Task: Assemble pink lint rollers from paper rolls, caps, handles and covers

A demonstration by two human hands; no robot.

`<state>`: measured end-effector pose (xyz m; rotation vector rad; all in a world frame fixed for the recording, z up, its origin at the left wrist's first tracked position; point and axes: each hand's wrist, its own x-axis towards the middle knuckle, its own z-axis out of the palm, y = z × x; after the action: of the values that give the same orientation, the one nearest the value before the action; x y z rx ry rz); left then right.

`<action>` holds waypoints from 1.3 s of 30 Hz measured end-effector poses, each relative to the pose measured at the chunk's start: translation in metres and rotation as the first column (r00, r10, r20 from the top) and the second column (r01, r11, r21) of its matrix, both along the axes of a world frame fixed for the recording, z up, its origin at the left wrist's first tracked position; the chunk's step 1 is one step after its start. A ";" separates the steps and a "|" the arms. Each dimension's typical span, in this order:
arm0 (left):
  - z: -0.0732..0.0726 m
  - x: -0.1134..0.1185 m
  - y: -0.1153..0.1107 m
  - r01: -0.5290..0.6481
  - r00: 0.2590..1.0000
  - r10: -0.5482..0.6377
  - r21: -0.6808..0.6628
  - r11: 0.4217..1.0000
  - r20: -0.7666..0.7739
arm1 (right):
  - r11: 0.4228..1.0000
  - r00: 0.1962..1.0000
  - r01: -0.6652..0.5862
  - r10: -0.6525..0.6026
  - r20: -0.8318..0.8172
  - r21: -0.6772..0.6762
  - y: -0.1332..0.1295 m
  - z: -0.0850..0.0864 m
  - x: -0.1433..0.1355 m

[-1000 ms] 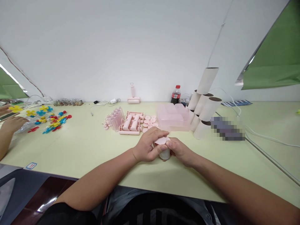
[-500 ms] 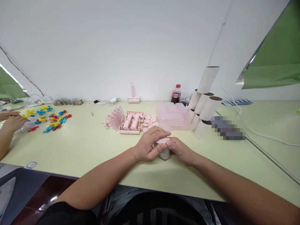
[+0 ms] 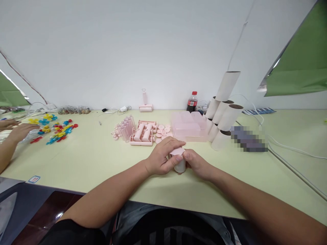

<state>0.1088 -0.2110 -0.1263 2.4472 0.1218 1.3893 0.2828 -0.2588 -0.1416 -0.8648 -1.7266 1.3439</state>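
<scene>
A short white roll (image 3: 180, 166) stands upright on the pale green table, near its front edge. On its top lies a thin pink piece (image 3: 178, 151). My left hand (image 3: 166, 156) wraps round the roll's left side, its thumb in front and its fingers behind. From the right, my right hand (image 3: 198, 164) closes on the roll, with the thumb at the edge of the pink piece. Its other fingers are mostly hidden. Beyond my hands are pink discs (image 3: 164, 133), pink roller frames (image 3: 142, 143) and clear pink tubes (image 3: 125, 130).
Pink translucent boxes (image 3: 188, 130) sit behind my hands. White rolls (image 3: 227, 116) are stacked to the right, near a cola bottle (image 3: 192, 102). Another person's hand (image 3: 20, 132) is at far left by colourful plastic pieces (image 3: 61, 132). White cables run along the right.
My right thumb has shifted slightly to the right, showing more of the pink piece. At far left, the other person's hand has moved right, toward the colourful pieces.
</scene>
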 end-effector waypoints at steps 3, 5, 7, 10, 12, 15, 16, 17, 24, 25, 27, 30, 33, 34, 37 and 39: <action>-0.003 0.000 0.001 -0.014 1.000 0.014 -0.038 0.999 0.002 | 1.000 1.000 0.012 -0.012 -0.024 -0.028 0.000 -0.003 0.001; -0.006 -0.001 0.002 -0.039 0.999 0.040 -0.088 0.995 0.006 | 0.995 0.995 0.030 -0.038 -0.087 -0.094 0.001 -0.005 0.001; -0.009 -0.002 0.004 -0.072 0.997 0.073 -0.130 0.989 0.002 | 0.983 0.980 0.044 -0.077 -0.182 -0.179 0.002 -0.006 0.001; -0.013 -0.003 0.007 -0.133 0.991 0.127 -0.183 0.974 -0.048 | 0.963 0.951 0.062 -0.137 -0.278 -0.264 0.003 -0.007 0.001; -0.013 -0.003 0.008 -0.171 0.983 0.152 -0.215 0.961 -0.104 | 0.951 0.940 0.083 -0.174 -0.292 -0.297 0.004 -0.008 0.002; -0.011 -0.003 0.008 -0.211 0.969 0.170 -0.251 0.945 -0.177 | 0.940 0.936 0.095 -0.197 -0.293 -0.328 0.005 -0.008 0.003; -0.011 -0.003 0.007 -0.220 0.966 0.173 -0.261 0.940 -0.191 | 0.939 0.935 0.092 -0.196 -0.296 -0.330 0.005 -0.008 0.003; -0.010 -0.003 0.007 -0.226 0.964 0.176 -0.270 0.936 -0.199 | 0.940 0.934 0.088 -0.193 -0.300 -0.331 0.005 -0.009 0.004; -0.009 -0.002 0.009 -0.177 0.984 0.169 -0.315 0.933 -0.053 | 0.945 0.922 0.072 -0.185 -0.339 -0.319 0.006 -0.007 0.001; -0.009 -0.002 0.009 -0.170 0.985 0.167 -0.317 0.933 -0.036 | 0.944 0.922 0.085 -0.195 -0.333 -0.318 0.005 -0.006 0.000; -0.008 -0.002 0.009 -0.160 0.986 0.164 -0.315 0.935 -0.014 | 0.940 0.924 0.117 -0.221 -0.311 -0.322 0.005 -0.006 0.000; -0.007 -0.002 0.008 -0.143 0.987 0.157 -0.311 0.939 0.021 | 0.943 0.933 0.120 -0.214 -0.289 -0.310 0.005 -0.006 0.001; -0.008 -0.002 0.007 -0.120 0.984 0.156 -0.312 0.943 0.091 | 0.950 0.955 0.089 -0.166 -0.244 -0.299 0.005 -0.005 0.000; -0.009 -0.002 0.007 -0.123 0.978 0.169 -0.315 0.941 0.122 | 0.955 0.961 0.109 -0.172 -0.216 -0.276 0.003 -0.004 0.000; -0.010 -0.004 0.008 -0.166 0.945 0.252 -0.361 0.918 0.206 | 0.944 0.924 0.330 -0.325 -0.203 -0.007 -0.007 0.010 0.001; -0.010 -0.006 0.009 -0.171 0.928 0.287 -0.415 0.894 0.236 | 0.830 0.854 0.493 -0.404 -0.327 0.262 -0.019 0.024 0.006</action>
<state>0.1032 -0.2016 -0.1361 1.9269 0.5794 1.6279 0.2889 -0.2779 -0.1177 -0.7946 -1.3759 0.7705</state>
